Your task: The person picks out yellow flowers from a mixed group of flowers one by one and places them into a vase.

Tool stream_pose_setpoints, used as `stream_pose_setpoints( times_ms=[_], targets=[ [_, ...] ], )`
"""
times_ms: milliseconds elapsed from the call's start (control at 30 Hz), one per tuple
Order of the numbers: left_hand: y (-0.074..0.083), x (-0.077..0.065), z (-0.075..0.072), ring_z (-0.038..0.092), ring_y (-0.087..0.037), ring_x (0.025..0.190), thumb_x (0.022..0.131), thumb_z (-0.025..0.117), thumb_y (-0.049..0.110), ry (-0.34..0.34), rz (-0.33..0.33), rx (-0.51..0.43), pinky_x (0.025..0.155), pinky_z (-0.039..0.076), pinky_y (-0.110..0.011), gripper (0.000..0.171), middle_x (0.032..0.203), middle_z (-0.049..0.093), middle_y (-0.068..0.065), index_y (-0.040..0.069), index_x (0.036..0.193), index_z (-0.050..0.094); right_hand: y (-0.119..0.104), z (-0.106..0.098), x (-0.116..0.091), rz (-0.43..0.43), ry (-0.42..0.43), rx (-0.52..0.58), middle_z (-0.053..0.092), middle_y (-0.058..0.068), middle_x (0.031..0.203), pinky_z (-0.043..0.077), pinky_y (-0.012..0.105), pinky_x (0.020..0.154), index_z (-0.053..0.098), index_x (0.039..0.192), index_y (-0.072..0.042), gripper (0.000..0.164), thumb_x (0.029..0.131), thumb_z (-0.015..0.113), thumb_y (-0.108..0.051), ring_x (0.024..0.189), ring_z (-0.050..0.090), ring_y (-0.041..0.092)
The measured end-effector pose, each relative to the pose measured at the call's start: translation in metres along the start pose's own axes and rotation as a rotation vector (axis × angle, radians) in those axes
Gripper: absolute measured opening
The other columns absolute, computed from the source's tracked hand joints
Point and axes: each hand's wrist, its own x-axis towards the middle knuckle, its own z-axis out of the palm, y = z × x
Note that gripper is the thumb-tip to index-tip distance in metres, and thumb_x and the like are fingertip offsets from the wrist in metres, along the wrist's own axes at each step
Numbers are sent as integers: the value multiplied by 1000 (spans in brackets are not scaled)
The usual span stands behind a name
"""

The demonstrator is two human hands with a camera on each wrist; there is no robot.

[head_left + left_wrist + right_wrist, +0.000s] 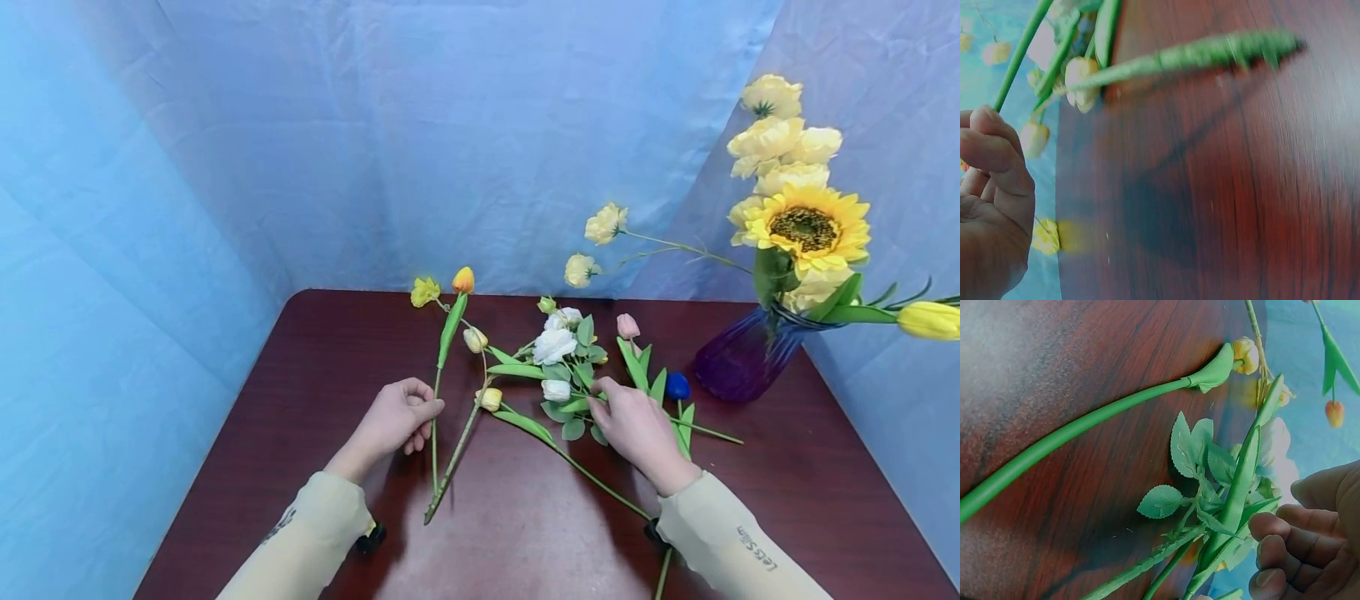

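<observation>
One orange tulip (448,332) is pinched by its stem in the left hand (401,417), the nearer hand; its long axis runs from the bloom, at the far edge of the table (300,400), toward the near edge, the stem passing at the right side of those fingers. Just right of it slants a thicker stem (456,454), its foot near the tulip's. Farther right, the right hand (637,423) has loosely bent fingers with nothing seen between them; a white tulip (557,391) lies just left, whether its leaves touch them I cannot tell. Toward the far right corner is the vase (738,354).
</observation>
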Motion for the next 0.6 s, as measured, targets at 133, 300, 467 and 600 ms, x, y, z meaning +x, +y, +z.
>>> stream_pose_setpoints(
  times_ms=[133,300,467,600],
  targets=[
    [1,-3,12,49,-17,38,92,65,14,-53,-7,-126,33,37,-23,21,58,60,-15,-2,94,51,1,1,0,2,-23,-9,61,-3,66,40,36,45,67,101,-13,13,91,67,-21,46,44,13],
    [-4,-5,29,50,-15,37,91,67,17,-129,-66,-190,32,36,-21,27,70,66,-24,-3,94,50,1,3,-1,-15,-43,-19,56,-6,60,40,35,45,67,100,-13,12,91,66,-21,46,43,11],
    [-10,-7,43,49,-13,35,90,70,20,-157,-100,-133,31,35,-20,28,80,69,-26,-2,94,52,2,6,-1,-26,-66,-21,51,-8,56,40,34,46,66,98,-14,10,91,65,-21,46,43,12],
    [-13,-8,51,49,-12,35,91,68,18,-168,-65,-37,30,35,-19,23,78,70,-23,0,93,55,3,9,0,-46,-70,-24,57,-7,61,43,36,47,66,96,-14,7,90,66,-19,48,46,11]
  ],
)
